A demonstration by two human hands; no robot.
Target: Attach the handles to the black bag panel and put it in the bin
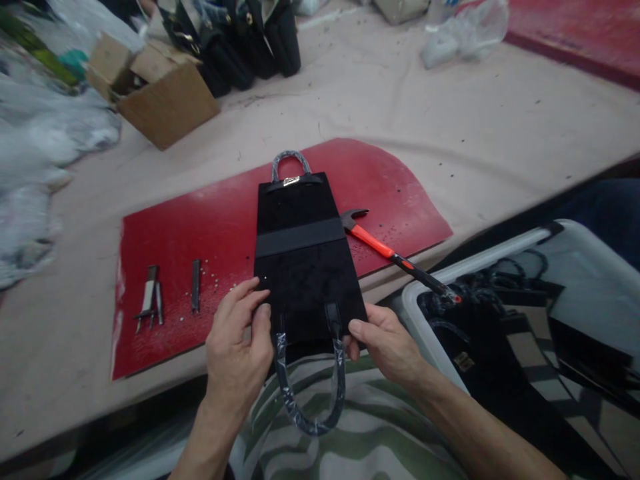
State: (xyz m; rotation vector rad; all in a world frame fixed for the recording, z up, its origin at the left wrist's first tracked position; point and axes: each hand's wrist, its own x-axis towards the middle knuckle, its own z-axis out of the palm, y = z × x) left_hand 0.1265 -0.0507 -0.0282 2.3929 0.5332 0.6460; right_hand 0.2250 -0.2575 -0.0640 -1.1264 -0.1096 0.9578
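A flat black handbag piece [305, 280] lies lengthwise in front of me, with a smooth band across its middle. Plastic-wrapped handles curve out at both ends, and a small shiny metal clasp sits at the far end. At its near left edge, my left hand [239, 340] is closed around the side, fingers bent and thumb beside them. My right hand [387, 340] pinches the near right corner, thumb on top and fingers partly hidden underneath. The near end overhangs the red board [165, 233] toward my body. Touching or very near its right edge is the head of a claw hammer [377, 247].
Metal punch tools [150, 297] and a dark slim bar [195, 285] lie at the board's left among small white bits. A white bin [415, 303] of black bag pieces stands right. Behind are a cardboard box [170, 100], black bags [280, 40] and plastic wrap [30, 160].
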